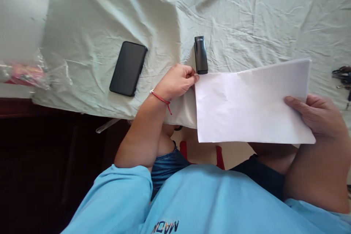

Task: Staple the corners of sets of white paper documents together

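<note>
- Wrinkled pale green cloth (pixel 233 14) covers the bench; a black smartphone (pixel 128 68) lies face down to one side.
- My right hand (pixel 319 117) grips the white paper sheets (pixel 246 106), which hang partly past the bench edge.
- My left hand (pixel 177 80) pinches the sheets' corner beside the small black stapler (pixel 200 55).
- Held by one edge, the sheets could sag, fan apart or slip; my fingertips sit near the stapler's mouth.

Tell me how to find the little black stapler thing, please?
Look at the pale green cloth covering the table, then at the white paper held in both hands. The stapler lies just above the paper's top left corner, by the left hand. It is narrow and chunky, unlike the flat, wide phone.
</note>
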The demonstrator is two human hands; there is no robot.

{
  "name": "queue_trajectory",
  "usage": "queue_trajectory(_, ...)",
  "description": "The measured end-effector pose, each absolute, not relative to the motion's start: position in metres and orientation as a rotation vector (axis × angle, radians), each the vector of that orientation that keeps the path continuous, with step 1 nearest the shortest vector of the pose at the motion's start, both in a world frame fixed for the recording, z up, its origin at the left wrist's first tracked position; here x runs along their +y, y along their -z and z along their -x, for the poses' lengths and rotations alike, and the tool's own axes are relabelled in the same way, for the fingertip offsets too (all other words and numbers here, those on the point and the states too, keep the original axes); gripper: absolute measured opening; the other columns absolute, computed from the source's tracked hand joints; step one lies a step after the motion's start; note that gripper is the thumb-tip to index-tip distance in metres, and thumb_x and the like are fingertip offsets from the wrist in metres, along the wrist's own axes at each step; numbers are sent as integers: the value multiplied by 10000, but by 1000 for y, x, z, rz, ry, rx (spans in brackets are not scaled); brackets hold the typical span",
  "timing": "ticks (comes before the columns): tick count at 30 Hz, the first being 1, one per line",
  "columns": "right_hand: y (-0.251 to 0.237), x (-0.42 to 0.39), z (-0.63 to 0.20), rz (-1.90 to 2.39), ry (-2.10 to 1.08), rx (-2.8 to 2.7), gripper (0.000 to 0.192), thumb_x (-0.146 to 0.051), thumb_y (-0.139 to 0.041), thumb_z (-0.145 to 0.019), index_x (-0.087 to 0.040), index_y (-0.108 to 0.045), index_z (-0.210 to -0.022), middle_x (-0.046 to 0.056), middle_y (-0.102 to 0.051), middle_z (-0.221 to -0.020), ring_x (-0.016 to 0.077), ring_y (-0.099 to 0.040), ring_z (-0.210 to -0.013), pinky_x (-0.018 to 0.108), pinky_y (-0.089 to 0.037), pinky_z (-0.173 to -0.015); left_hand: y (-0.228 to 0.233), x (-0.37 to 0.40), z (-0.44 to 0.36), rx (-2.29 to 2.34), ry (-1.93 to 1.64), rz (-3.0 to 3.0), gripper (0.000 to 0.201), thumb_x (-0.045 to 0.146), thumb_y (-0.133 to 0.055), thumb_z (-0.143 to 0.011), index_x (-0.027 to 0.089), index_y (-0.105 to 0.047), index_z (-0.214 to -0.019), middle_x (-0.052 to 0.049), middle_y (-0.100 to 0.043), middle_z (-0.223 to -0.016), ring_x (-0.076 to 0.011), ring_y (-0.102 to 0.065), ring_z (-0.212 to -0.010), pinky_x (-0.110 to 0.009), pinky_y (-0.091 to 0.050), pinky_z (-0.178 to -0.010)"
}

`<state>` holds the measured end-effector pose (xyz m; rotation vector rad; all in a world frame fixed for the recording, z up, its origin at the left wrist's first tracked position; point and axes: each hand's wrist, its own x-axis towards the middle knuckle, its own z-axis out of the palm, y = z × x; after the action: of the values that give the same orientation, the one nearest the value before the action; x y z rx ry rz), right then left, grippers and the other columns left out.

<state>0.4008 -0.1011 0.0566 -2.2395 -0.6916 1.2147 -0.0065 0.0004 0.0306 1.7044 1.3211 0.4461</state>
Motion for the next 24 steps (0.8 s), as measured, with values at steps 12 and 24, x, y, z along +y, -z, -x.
queue_trajectory(12,-61,-99,-393,2278,-1277,-609,654,-574,-1016,-435,-185,-793,-912,101,-725,-750,272,-653,-526,343,-475,-361,-31,2,-4,1461,-386,-1775,349,116,-582,-884,214,-680,-563,-1,-636,-516,-170,-536,-547,-331,-375,-602)
queue_trajectory(24,-57,-100,-396,2229,-1201,-613,659,-569,-1031,-397,-190,-778,-872,89,-720,-734,249,-635,-513,331,-471,-358,-19,0,-4,1616,-983,-1754,153,314,-673,-1041,245,-750,-928,-42,-790,-888,-212,-708,-861,-358,-563,-842)
